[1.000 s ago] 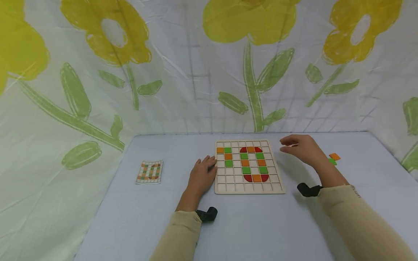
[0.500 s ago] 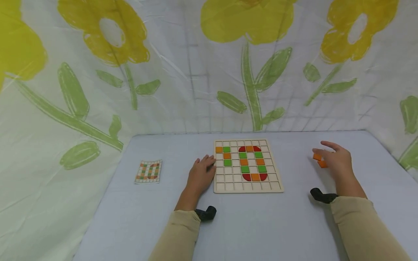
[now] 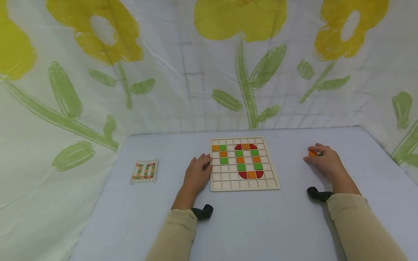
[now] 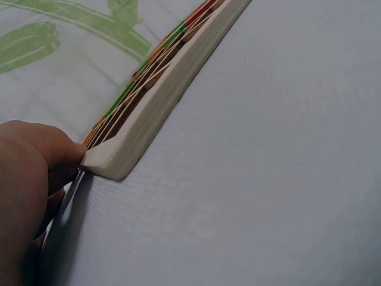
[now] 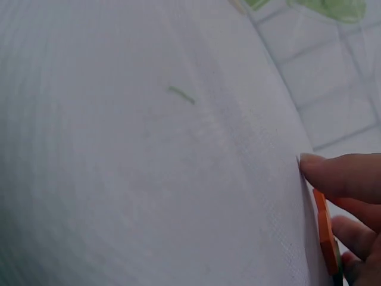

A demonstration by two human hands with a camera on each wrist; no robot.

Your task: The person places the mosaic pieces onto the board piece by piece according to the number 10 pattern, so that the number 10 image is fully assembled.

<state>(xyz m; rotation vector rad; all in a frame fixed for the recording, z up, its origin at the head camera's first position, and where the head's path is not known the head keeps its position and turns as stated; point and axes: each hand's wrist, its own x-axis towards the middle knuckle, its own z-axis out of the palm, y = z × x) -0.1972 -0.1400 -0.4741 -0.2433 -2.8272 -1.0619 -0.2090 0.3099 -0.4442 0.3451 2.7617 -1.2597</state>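
Observation:
In the head view, a square wooden grid board (image 3: 230, 184) lies mid-table. Orange, green and red tiles set in it form a closed ring (image 3: 251, 174) at the right and a short run (image 3: 223, 154) at upper left. My left hand (image 3: 197, 173) rests against the board's left edge, a digit touching its near corner in the left wrist view. Right of the board, my right hand (image 3: 329, 164) curls thumb and fingers round loose orange tiles (image 3: 312, 153); a green tile (image 3: 320, 154) shows partly under the fingers. The right wrist view shows orange tiles (image 5: 325, 235) beside the fingers.
A small pattern card (image 3: 144, 172) with a coloured grid lies on the table at the left. Behind the table's back edge hangs a flower-printed curtain (image 3: 176, 108). Both wrists carry black cameras, the left camera (image 3: 203, 212) and the right camera (image 3: 320, 194).
My right hand went from beside the board out to the loose tiles, then drew them left and closed its fingers round them. My left hand stays at the board's edge.

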